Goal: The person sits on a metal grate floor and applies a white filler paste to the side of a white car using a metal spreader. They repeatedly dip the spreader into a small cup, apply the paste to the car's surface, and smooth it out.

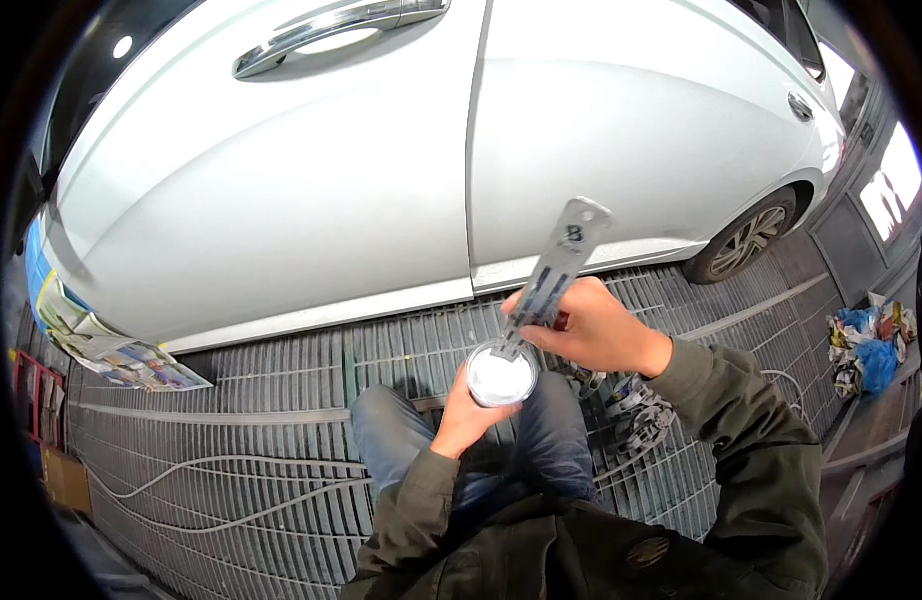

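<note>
My left hand [468,415] grips a small round cup [500,377] filled with white paint, held above my knees. My right hand [593,328] holds a flat grey metal stirring stick [559,265] with its lower end dipped in the cup and its upper end pointing up and right. A white car [381,170] stands right in front of me, its side doors filling the upper half of the view.
The floor [231,400] is a metal grating with thin hoses [231,480] lying across it at lower left. Masking paper [121,355] hangs off the car's left end. Crumpled paper [866,345] lies at right, beyond the car's wheel [746,240].
</note>
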